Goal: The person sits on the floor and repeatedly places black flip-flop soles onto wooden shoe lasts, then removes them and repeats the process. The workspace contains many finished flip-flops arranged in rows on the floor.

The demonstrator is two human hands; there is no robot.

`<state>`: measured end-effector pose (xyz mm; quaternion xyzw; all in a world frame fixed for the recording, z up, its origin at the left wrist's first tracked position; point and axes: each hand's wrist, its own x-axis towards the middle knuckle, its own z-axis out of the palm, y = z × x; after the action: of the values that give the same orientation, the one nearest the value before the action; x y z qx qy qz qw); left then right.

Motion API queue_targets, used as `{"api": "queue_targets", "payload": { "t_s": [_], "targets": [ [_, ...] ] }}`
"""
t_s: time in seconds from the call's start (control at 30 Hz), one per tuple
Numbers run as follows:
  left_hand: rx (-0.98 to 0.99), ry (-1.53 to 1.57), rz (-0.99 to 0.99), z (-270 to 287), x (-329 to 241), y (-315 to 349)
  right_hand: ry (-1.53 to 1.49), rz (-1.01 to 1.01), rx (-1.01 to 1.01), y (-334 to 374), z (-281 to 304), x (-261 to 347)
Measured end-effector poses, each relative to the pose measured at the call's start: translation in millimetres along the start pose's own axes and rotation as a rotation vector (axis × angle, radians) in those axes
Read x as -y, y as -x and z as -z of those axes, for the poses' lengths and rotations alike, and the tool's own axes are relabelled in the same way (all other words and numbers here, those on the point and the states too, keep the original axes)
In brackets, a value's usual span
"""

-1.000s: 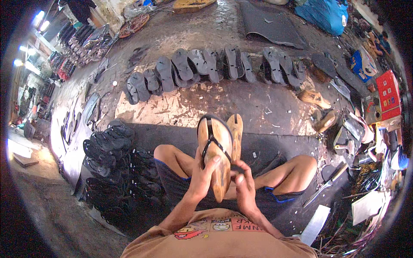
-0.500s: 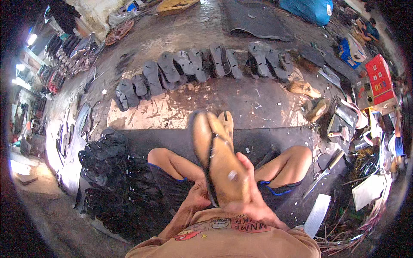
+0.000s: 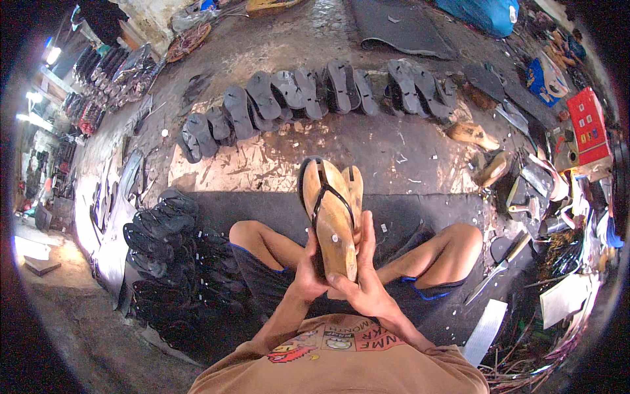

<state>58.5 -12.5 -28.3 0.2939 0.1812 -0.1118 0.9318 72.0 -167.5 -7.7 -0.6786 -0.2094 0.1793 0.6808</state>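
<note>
A wooden shoe last point(image 3: 336, 233) stands tilted in front of me, toe pointing away, with a black thong sandal point(image 3: 304, 189) fitted on it. The thin dark strap point(image 3: 317, 197) forks at the toe slot and crosses the wood. Just behind and to the right shows a second wooden last point(image 3: 355, 187), mostly covered by the first. My left hand point(image 3: 308, 276) is closed against the left side of the sandal, its fingertips hidden behind it. My right hand point(image 3: 369, 285) grips the heel end from the right, thumb across the wood and fingers along the side.
Grey sandals point(image 3: 340, 85) stand in a curved row ahead. Black sandals point(image 3: 157, 230) are piled at my left. On the right lie two wooden lasts point(image 3: 472, 134), a knife point(image 3: 497, 269), a pale strip point(image 3: 484, 331) and a red box point(image 3: 587, 125).
The lasts have turned more upright and face me squarely. My left hand has moved up from near my lap onto the side of the sandal; my right hand now holds the heel end.
</note>
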Motion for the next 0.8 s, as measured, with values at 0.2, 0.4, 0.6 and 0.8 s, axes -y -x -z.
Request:
{"api": "queue_targets", "payload": {
  "t_s": [0.2,0.4,0.6,0.8],
  "targets": [
    [0.061,0.177,-0.112,97,-48,-23,-0.420,-0.125,-0.127,28,12,15],
    [0.387,0.317,0.082,24,-20,3,0.606,-0.010,-0.289,-52,90,-54],
    [0.686,0.060,0.356,23,24,-1,0.360,0.200,0.143,-123,95,30],
    [-0.294,-1.189,-0.288,58,3,28,0.438,0.210,0.632,-223,95,-21]
  ]
}}
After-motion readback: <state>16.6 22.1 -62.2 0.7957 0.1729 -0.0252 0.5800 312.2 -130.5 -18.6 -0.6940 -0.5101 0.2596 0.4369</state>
